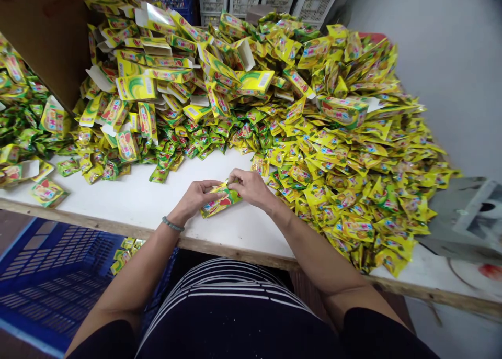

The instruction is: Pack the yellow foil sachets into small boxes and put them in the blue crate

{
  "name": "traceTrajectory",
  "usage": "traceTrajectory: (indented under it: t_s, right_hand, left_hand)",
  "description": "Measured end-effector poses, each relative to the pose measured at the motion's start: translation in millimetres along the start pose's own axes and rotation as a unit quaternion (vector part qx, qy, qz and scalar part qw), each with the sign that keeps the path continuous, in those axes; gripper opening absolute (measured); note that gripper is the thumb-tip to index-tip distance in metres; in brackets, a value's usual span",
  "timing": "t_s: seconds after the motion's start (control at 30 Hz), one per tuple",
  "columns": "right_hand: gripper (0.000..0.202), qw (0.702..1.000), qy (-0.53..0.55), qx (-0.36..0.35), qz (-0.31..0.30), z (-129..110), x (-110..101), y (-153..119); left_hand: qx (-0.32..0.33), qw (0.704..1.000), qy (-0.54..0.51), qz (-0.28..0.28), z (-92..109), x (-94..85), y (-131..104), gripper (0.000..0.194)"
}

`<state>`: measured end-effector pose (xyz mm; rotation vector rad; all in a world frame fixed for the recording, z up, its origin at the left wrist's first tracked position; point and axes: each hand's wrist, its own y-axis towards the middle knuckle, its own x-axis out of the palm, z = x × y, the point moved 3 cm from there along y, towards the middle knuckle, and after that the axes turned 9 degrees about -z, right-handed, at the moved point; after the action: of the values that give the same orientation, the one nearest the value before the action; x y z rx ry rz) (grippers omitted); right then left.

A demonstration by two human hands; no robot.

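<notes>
Just above the white tabletop [168, 212], both of my hands are at a small yellow-green printed box [219, 203]. My left hand [202, 194] grips its left part, thumb on the front and fingers behind. At the upper right end, the fingers of my right hand [247, 186] are pinched on the box's edge. Its contents are hidden. Beyond my hands lie small green and yellow sachets [188, 139]. A large heap of yellow sachets [337, 155] rises to the right, close to my right forearm.
Cardboard boxes [157, 71] of the same print, many with flaps up, are piled at the back left beside a brown carton [43, 34]. Below the table edge at left stands a blue crate [50, 275] with packed boxes. A grey metal device [463, 223] sits at right.
</notes>
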<state>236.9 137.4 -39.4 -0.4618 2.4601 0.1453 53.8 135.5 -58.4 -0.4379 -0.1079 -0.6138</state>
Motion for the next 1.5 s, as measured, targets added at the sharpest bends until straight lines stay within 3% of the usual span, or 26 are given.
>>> traceTrajectory:
  t_s: [0.1,0.2,0.37,0.5,0.8,1.03,1.27,1.33,1.43,1.5]
  right_hand:
    - [0.014,0.991,0.116,0.035,0.065,7,-3,0]
    - [0.035,0.977,0.201,0.020,0.074,8,-6,0]
    - [0.033,0.976,0.204,0.023,0.078,-1,-1,-1]
    - [0.044,0.968,0.238,0.031,0.072,1,-4,0]
    - [0.028,0.987,0.113,0.039,0.103,-10,2,-3]
    - [0.046,0.990,0.136,0.032,0.024,-24,2,-9]
    - [0.049,0.998,0.067,-0.005,0.010,-36,13,-7]
    - [0.048,0.998,0.042,-0.018,0.047,-35,11,-7]
    - [0.043,0.986,0.012,-0.018,0.165,-29,2,-9]
    - [0.039,0.980,0.047,-0.013,0.191,-23,3,-8]
  left_hand:
    - [0.002,0.997,-0.073,0.026,1,0.1,1,0.052]
    - [0.014,0.988,-0.136,0.076,4,-2.5,0,0.054]
    - [0.022,0.984,-0.150,0.090,9,-3.4,-3,0.057]
    - [0.027,0.985,-0.151,0.084,11,-2.9,-5,0.057]
    - [0.048,0.990,-0.112,0.076,7,-6.7,-4,0.059]
    - [0.057,0.985,-0.138,0.081,8,-2.7,-3,0.055]
    - [0.091,0.983,-0.107,0.123,12,-2.6,-4,0.066]
    - [0.109,0.983,-0.089,0.121,13,-3.3,-5,0.068]
    - [0.134,0.979,-0.077,0.130,15,-5.2,-5,0.074]
    - [0.150,0.975,-0.085,0.141,15,-6.6,-5,0.076]
